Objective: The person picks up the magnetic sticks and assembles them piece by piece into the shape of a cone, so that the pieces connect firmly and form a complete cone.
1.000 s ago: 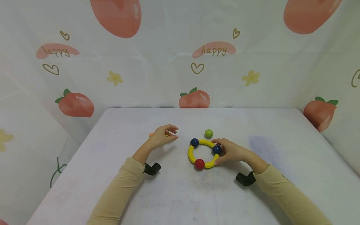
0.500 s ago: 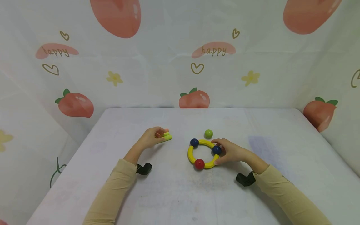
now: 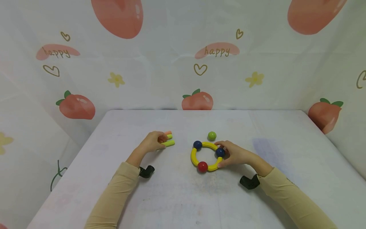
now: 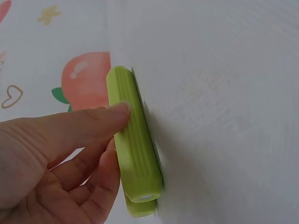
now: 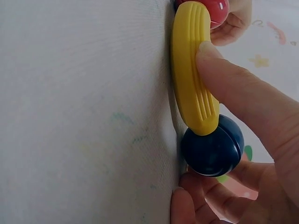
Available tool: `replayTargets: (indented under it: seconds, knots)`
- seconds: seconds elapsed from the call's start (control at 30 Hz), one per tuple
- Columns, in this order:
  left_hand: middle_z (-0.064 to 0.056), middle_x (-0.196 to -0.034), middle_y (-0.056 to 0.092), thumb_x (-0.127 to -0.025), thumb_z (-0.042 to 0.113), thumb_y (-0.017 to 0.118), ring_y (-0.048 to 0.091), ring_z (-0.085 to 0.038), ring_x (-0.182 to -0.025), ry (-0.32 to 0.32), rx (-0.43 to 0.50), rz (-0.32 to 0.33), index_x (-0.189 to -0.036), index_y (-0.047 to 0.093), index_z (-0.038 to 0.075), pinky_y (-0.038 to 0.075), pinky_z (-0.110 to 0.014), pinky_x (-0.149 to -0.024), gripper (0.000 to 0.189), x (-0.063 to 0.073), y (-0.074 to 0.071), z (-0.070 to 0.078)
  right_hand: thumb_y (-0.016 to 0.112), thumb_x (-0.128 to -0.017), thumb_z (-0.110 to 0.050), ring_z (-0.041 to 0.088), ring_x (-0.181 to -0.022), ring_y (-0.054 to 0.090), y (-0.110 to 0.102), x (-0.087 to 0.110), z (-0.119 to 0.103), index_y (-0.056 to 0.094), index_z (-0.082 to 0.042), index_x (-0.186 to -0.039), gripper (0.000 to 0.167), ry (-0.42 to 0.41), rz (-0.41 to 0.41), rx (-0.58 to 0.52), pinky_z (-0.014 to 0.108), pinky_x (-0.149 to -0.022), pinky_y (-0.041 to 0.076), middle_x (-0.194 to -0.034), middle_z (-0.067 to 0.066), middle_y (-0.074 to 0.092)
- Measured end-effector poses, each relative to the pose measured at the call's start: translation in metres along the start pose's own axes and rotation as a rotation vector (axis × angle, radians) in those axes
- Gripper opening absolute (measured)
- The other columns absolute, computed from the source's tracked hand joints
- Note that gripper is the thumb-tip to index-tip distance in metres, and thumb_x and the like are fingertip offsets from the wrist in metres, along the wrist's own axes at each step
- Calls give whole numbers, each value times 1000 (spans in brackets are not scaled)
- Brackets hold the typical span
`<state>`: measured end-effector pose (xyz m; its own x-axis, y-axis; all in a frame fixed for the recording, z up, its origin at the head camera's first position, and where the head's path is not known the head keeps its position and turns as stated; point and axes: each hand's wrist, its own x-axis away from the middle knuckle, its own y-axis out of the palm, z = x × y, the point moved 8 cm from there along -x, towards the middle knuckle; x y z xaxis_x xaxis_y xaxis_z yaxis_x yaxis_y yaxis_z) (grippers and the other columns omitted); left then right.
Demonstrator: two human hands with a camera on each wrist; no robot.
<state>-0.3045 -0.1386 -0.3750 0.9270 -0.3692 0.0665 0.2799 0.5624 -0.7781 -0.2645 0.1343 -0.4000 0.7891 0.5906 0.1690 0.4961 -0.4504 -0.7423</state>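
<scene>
My left hand (image 3: 152, 142) pinches a ribbed light-green stick (image 4: 135, 140), thumb on its near side and fingers curled behind. Close behind it lie a second green stick (image 3: 170, 136) and an orange stick (image 3: 168, 132), both partly covered by the fingers. On the table to the right is a ring of yellow curved sticks (image 3: 194, 157) joined by a red ball (image 3: 202, 167) and two dark blue balls (image 3: 197, 145). My right hand (image 3: 237, 154) grips the ring's right side. Its thumb presses a yellow curved stick (image 5: 191, 70), and its fingers reach round the lower blue ball (image 5: 213, 147).
A light-green ball (image 3: 212, 135) lies just behind the ring. The white table (image 3: 177, 197) ends at a printed backdrop (image 3: 160, 79) with peaches and hearts. Black camera mounts (image 3: 147, 171) jut from both wrists close over the table.
My left hand moved left, back to the sticks, and its fingers closed in. The front green stick now sits apart from the other two. My right hand and the ring stayed still.
</scene>
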Motion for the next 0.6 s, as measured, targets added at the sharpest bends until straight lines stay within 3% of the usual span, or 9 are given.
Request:
replayTargets:
  seconds: [0.33,0.6]
  knots:
    - [-20,-101,66,-79,-1,67,62,-27,-93,3,0,2,-104,63,-4,51,-37,-84,26,-1,4,-1,79,-73,-30,22,-93,44,0,1,0,37,1,-135,81,3,2,-3,30,-80,41,-114,18,49]
    - [-24,-105,65,-80,-3,65,63,-29,-92,37,125,15,-108,61,-7,52,-33,-82,29,-2,9,7,79,-73,-30,22,-93,43,0,1,0,37,1,-135,81,6,2,-7,29,-80,41,-114,18,49]
